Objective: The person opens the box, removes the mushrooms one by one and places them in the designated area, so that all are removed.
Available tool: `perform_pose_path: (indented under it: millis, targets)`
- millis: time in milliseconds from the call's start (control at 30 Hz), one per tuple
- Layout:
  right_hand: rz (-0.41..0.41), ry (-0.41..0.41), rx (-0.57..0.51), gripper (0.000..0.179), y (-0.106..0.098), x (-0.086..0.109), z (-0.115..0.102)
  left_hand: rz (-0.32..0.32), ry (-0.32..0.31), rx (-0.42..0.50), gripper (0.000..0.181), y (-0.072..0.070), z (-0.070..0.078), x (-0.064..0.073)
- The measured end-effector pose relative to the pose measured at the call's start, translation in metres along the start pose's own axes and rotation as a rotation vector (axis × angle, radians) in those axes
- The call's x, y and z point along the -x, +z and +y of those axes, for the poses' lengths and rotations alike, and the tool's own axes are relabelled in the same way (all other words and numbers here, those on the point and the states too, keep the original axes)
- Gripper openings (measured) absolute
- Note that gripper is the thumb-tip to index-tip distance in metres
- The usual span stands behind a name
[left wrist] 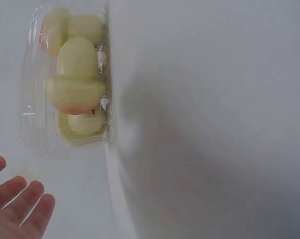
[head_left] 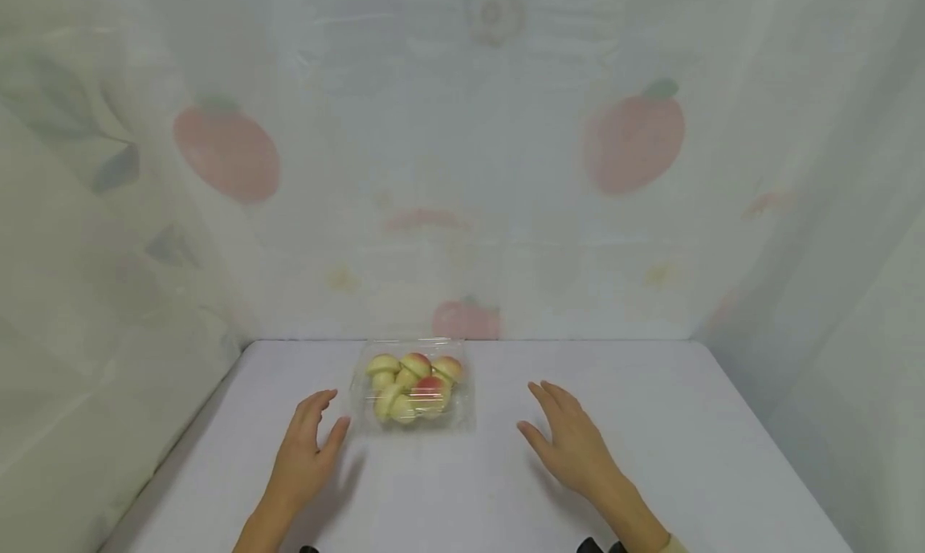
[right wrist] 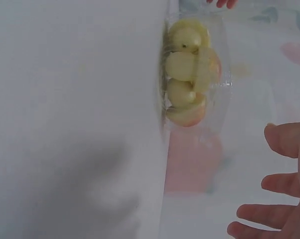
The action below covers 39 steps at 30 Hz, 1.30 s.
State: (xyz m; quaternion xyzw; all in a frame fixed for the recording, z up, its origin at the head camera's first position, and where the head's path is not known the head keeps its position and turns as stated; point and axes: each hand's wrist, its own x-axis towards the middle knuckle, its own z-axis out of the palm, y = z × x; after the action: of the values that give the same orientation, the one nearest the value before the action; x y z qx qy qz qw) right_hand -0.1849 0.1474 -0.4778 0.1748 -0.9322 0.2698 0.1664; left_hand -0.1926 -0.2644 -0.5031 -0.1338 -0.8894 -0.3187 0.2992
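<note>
The clear box [head_left: 462, 412] lies on the table [head_left: 448, 497], pale yellow and red pieces [head_left: 431, 392] inside it. Left of the box and slightly nearer the person, the left hand [head_left: 303, 461] is released, thumb parted from loose fingers, close to the box but apart from it. Right of the box, farther off, the right hand [head_left: 574, 449] is also released, fingers extended. Behind the box hangs a printed sheet [head_left: 542, 280].
</note>
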Motion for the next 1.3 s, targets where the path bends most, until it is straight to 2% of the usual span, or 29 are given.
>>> perform_pose_path:
  millis: [167,400,633,733,867,1067,1300]
  targets:
    - [0.037,-0.020,-0.032,0.059,0.001,-0.004,-0.007,-0.027,-0.038,0.099,0.050,0.002,-0.003,-0.004]
    - [0.058,-0.001,-0.077,0.059,0.004,-0.012,-0.016,-0.094,-0.125,0.138,0.060,0.004,-0.006,-0.008]
    - [0.059,-0.014,-0.145,0.058,0.007,-0.018,-0.022,-0.077,-0.108,0.228,0.058,0.011,-0.007,-0.016]
    - [0.054,-0.020,-0.162,0.058,0.010,-0.020,-0.025,-0.072,-0.126,0.257,0.057,0.012,-0.008,-0.018]
    - [0.050,-0.027,-0.174,0.058,0.014,-0.026,-0.030,-0.071,-0.153,0.273,0.058,0.011,-0.007,-0.019]
    - [0.017,-0.024,-0.191,0.059,0.022,-0.033,-0.037,-0.075,-0.160,0.285,0.058,0.006,-0.005,-0.020]
    - [0.022,-0.032,-0.203,0.059,0.032,-0.043,-0.038,-0.122,-0.205,0.293,0.060,0.006,-0.008,-0.024]
